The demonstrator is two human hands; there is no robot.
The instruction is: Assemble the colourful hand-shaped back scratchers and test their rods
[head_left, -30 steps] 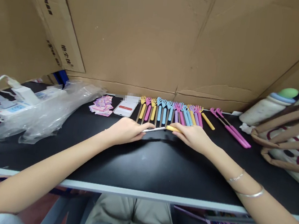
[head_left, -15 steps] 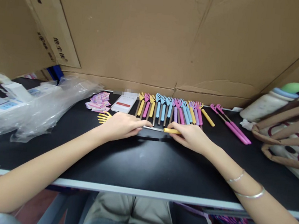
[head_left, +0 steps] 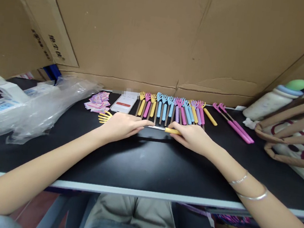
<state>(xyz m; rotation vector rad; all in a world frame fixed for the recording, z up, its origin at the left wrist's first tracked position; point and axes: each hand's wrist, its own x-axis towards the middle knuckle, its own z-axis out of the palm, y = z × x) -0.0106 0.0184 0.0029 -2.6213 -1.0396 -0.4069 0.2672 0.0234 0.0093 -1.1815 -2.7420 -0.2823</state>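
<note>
Between my hands a yellow back scratcher (head_left: 173,131) is held sideways just above the black table, its metal rod showing in the gap. My left hand (head_left: 124,125) is closed around the rod near the claw end; the yellow claw sticks out past it on the left. My right hand (head_left: 190,136) grips the yellow handle, fingers wrapped round it. Behind them lies a row of several back scratchers (head_left: 164,112) in yellow, pink, blue and purple, claws toward the cardboard. Two pink back scratchers (head_left: 237,129) lie apart on the right.
Left of the row are a phone (head_left: 124,103) and a pile of pink-purple cards (head_left: 98,102). Clear plastic bags (head_left: 41,115) and a power strip (head_left: 10,96) lie further left. A white bottle (head_left: 272,101) and a fabric bag (head_left: 300,143) stand right. Cardboard (head_left: 150,36) walls the back.
Both hands keep their hold on the yellow back scratcher, which has hardly moved. The whole view has shifted slightly.
</note>
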